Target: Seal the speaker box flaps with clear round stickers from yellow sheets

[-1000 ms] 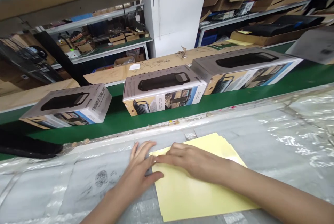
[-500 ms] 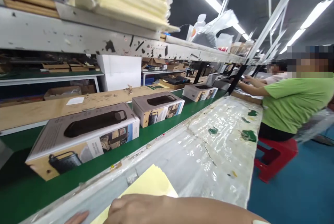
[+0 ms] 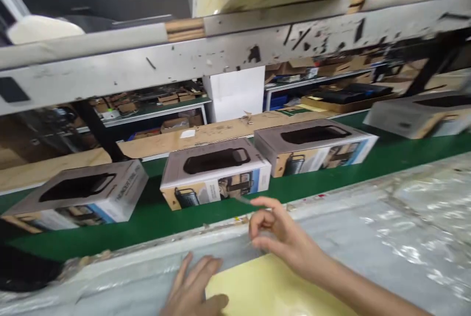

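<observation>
Head view: the left hand (image 3: 195, 291) lies flat with fingers spread, pinning the yellow sheets (image 3: 265, 286) at 6 o'clock on the surface (image 3: 368, 227). The right hand (image 3: 279, 232) hovers above with fingertips pinched; any contents are blurred. Firm left pressure should keep the sheets square.

Lettering runs along the end face of the left box (image 3: 125, 186), beyond the left hand (image 3: 195, 291). A pale label panel marks the front of the middle box (image 3: 215, 171), beyond the right hand (image 3: 275, 232). Blur leaves both unreadable.
</observation>
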`<state>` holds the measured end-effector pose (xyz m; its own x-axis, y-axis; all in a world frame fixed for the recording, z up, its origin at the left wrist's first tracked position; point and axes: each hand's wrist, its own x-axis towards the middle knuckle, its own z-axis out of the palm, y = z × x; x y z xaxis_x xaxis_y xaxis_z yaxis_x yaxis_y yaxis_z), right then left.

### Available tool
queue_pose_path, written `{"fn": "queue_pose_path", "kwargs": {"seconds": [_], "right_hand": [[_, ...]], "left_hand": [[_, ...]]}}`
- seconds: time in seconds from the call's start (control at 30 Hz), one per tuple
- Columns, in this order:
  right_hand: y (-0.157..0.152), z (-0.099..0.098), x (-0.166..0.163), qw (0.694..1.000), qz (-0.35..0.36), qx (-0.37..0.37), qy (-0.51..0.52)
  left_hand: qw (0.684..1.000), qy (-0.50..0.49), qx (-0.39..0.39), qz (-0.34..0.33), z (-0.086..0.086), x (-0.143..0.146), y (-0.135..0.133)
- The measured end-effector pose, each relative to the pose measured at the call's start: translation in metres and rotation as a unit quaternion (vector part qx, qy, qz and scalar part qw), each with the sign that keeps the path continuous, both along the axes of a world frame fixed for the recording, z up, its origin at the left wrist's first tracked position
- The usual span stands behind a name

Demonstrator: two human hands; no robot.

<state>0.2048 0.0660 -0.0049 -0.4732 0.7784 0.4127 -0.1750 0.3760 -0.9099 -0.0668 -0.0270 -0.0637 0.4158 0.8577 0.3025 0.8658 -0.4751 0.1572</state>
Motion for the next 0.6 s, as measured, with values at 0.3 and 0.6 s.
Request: {"fn": "queue_pose_path", "kwargs": {"seconds": [0.3,0.6], "right_hand": [[0.099,0.046,-0.055,0.949,-0.041,0.273,-0.15],[0.117,0.049,-0.069,0.874,-0.054,0.409,-0.257]], "left_hand": [[0.981,-0.001,0.105,0.161,0.107,0.002,0.152],[0.966,0.035,0.226,0.121,0.072,-0.012,0.158]]}}
